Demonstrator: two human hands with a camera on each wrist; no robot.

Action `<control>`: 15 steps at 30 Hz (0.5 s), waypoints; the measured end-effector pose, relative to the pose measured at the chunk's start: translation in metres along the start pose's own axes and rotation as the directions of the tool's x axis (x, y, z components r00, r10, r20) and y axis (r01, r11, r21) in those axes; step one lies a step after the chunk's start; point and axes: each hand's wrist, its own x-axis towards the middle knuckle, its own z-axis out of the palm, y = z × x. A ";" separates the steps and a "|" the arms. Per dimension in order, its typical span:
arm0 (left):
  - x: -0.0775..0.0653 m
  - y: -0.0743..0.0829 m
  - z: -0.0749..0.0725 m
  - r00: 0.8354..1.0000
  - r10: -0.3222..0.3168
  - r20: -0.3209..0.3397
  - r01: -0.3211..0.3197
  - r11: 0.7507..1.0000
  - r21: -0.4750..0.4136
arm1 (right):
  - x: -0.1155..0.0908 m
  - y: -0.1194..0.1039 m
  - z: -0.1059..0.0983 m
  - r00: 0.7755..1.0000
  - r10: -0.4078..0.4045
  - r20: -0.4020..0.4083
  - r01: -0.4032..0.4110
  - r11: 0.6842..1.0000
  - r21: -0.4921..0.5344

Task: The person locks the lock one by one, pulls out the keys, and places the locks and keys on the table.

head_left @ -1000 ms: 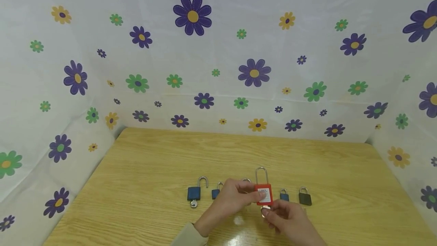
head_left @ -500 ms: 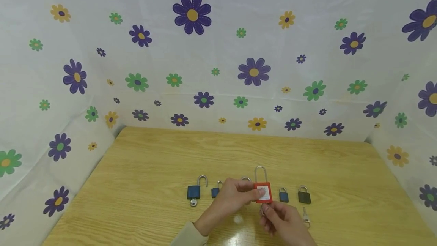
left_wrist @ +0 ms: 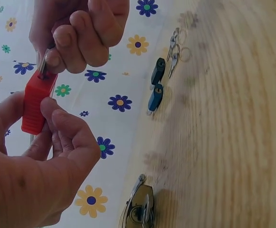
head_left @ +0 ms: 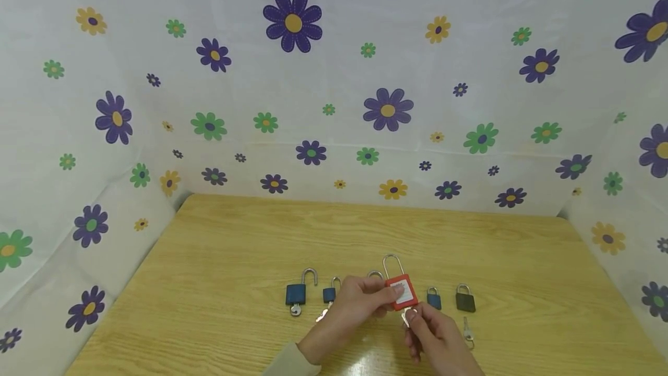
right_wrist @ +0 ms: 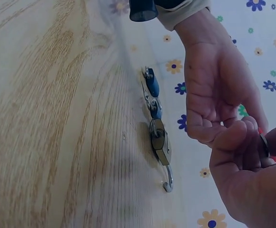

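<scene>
While the left hand (head_left: 351, 311) pinches the red padlock (head_left: 409, 296) above the table (head_left: 235, 248), the right hand (head_left: 440, 335) grips the key (head_left: 404, 318) at its lower end, and the shackle (head_left: 391, 256) points away from both hands. To the right lie a small blue padlock (head_left: 434, 299) and a black padlock (head_left: 465, 302), loose keys (head_left: 468, 333) near them; to the left lies a larger blue padlock (head_left: 296, 295), its own shackle undone

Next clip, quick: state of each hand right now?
Left hand: closed, holding the red padlock by its body.
Right hand: closed, pinching the key at the padlock's keyhole end.
</scene>
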 end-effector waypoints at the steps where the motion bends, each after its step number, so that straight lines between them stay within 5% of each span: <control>1: 0.000 0.000 0.001 1.000 -0.002 -0.004 0.002 1.000 -0.014 | 0.000 0.000 0.000 1.000 0.004 -0.010 -0.004 1.000 0.001; 15: -0.001 -0.004 0.006 0.999 -0.016 -0.040 0.014 0.998 -0.062 | 0.001 0.002 0.005 0.994 0.013 -0.105 -0.017 0.999 -0.046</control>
